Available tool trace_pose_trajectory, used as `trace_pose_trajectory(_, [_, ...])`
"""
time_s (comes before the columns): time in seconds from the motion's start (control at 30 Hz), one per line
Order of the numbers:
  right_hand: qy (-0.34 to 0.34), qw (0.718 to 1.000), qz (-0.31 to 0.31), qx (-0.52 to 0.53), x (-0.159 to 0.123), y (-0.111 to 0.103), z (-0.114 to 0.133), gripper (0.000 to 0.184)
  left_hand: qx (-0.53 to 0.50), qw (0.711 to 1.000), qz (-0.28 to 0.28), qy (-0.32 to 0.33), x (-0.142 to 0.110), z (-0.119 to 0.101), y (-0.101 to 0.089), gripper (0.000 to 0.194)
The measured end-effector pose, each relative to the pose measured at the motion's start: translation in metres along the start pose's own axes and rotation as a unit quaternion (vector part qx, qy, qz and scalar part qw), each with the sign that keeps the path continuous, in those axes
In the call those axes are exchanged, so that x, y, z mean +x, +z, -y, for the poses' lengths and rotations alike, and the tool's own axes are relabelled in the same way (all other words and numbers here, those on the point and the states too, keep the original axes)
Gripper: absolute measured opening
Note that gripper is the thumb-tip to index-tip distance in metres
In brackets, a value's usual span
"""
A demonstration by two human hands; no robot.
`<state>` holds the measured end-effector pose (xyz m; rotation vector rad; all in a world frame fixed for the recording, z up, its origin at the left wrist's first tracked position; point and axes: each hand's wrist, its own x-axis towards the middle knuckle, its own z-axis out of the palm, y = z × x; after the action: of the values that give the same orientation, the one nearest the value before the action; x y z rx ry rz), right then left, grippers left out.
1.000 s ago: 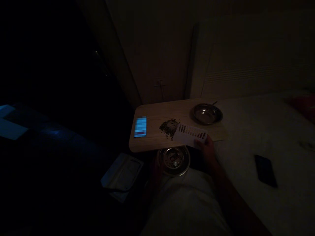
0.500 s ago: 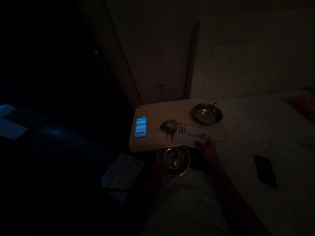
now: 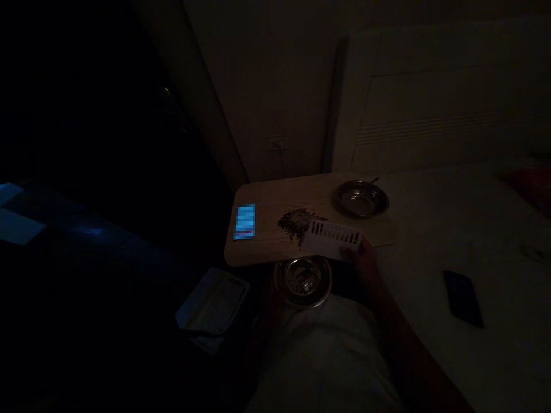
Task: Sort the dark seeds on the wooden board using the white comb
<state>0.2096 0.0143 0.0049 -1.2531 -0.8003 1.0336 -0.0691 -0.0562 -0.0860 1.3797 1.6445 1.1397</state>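
Observation:
My right hand [image 3: 364,257] is closed on the right end of a white, flat plastic piece with a row of slots [image 3: 322,245], thumb on top. The piece lies over the front edge of the wooden table, beside a pile of small dark and pale bits [image 3: 296,222], perhaps seeds or grains. Just below that edge, over my lap, is a round metal bowl [image 3: 327,289] with some bits and a dark reflection or mark inside. At its left rim my left hand [image 3: 274,295] shows very dimly, apparently gripping it; its fingers are hard to make out.
On the table [image 3: 262,252] a lit phone [image 3: 244,222] lies at left and another metal bowl [image 3: 362,201] with a utensil handle stands at right. A pale container [image 3: 213,307] is low on the left. A dark phone-like slab [image 3: 464,298] rests on the bed [image 3: 430,229].
The picture is darker and the view has shifted very slightly. Both hands, the slotted piece and the bowl stay nearly where they were.

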Motion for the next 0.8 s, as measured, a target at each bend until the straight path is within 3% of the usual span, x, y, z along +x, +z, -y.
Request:
trace_pose_trajectory(0.23, [0.012,0.999,0.049,-0.019,-0.002,0.000,0.002,0.039,0.002,1.000,0.003,-0.006,-0.001,-0.004,0.000,0.057])
trace_pose_trajectory(0.47, [-0.017,1.000,-0.003,-0.006,-0.001,0.006,-0.001,0.047,0.000,1.000,0.010,-0.027,0.000,0.008,0.001,0.063])
trace_pose_trajectory(0.6, [-0.017,1.000,0.016,-0.009,-0.002,0.008,-0.001,0.045,0.009,1.000,0.010,0.007,0.001,0.009,0.002,0.061])
trace_pose_trajectory(0.8, [-0.017,0.999,0.027,-0.025,-0.002,0.006,0.001,0.042,-0.001,1.000,0.006,0.009,0.002,0.015,0.003,0.061])
